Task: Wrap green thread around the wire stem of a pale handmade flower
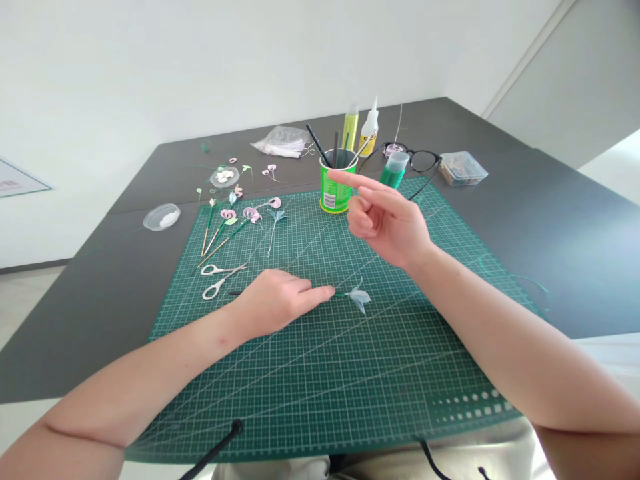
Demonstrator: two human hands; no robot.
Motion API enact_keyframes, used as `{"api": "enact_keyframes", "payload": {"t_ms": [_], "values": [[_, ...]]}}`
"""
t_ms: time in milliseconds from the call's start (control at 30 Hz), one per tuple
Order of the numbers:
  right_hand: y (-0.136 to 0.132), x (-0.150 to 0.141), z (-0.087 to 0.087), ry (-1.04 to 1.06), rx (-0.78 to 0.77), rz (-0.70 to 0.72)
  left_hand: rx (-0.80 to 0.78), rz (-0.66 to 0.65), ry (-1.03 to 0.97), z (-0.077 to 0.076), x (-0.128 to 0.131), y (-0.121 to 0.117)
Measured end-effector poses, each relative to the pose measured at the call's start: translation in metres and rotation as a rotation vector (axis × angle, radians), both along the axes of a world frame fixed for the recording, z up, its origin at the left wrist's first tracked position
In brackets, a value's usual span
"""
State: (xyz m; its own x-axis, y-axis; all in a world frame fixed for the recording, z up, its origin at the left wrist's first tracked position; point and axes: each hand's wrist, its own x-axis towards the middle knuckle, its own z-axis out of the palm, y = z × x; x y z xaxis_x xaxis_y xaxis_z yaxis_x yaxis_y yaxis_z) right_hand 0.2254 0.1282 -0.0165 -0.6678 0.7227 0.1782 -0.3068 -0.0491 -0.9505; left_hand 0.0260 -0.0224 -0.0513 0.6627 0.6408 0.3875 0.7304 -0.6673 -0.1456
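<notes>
My left hand (280,301) is closed around a thin stem, low over the green cutting mat (320,387). A pale blue flower (359,297) sits on the stem's green-wrapped end, right of my fingertips. The stem's dark end shows left of the hand; its middle is hidden under my fingers. My right hand (387,217) is raised, index finger stretched left in front of the green can (336,183), which holds several brushes or sticks. Its other fingers are curled, and I see nothing held there. White-handled scissors (216,283) lie left of my left hand.
Several pink flowers on sticks (235,227) and a blue flower (277,217) lie at the mat's far left. Behind are small dishes (163,217), a plastic bag (283,141), a glue bottle (369,130), glasses (425,160) and a clear box (463,168).
</notes>
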Motion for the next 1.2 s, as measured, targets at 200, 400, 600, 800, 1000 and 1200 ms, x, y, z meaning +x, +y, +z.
{"api": "enact_keyframes", "payload": {"t_ms": [200,400,600,800,1000,1200], "values": [[0.021,0.012,0.004,-0.063,0.106,-0.231,-0.056,-0.031,-0.049,0.001,0.001,-0.002],[0.03,0.012,-0.003,-0.186,0.114,-0.191,-0.098,0.014,-0.08,0.0,0.002,-0.002],[0.028,0.007,-0.021,-0.685,0.634,-0.414,-0.64,0.202,-0.524,0.006,0.006,0.003],[0.025,0.005,-0.013,-0.515,0.687,-0.675,-0.799,0.399,-0.826,0.008,0.002,0.012],[0.017,0.01,-0.007,-0.66,0.364,0.057,-0.762,0.479,-0.915,0.004,-0.002,0.015],[0.007,0.013,-0.005,-0.452,0.147,0.721,-0.801,0.514,-0.964,0.004,0.0,0.017]]}}
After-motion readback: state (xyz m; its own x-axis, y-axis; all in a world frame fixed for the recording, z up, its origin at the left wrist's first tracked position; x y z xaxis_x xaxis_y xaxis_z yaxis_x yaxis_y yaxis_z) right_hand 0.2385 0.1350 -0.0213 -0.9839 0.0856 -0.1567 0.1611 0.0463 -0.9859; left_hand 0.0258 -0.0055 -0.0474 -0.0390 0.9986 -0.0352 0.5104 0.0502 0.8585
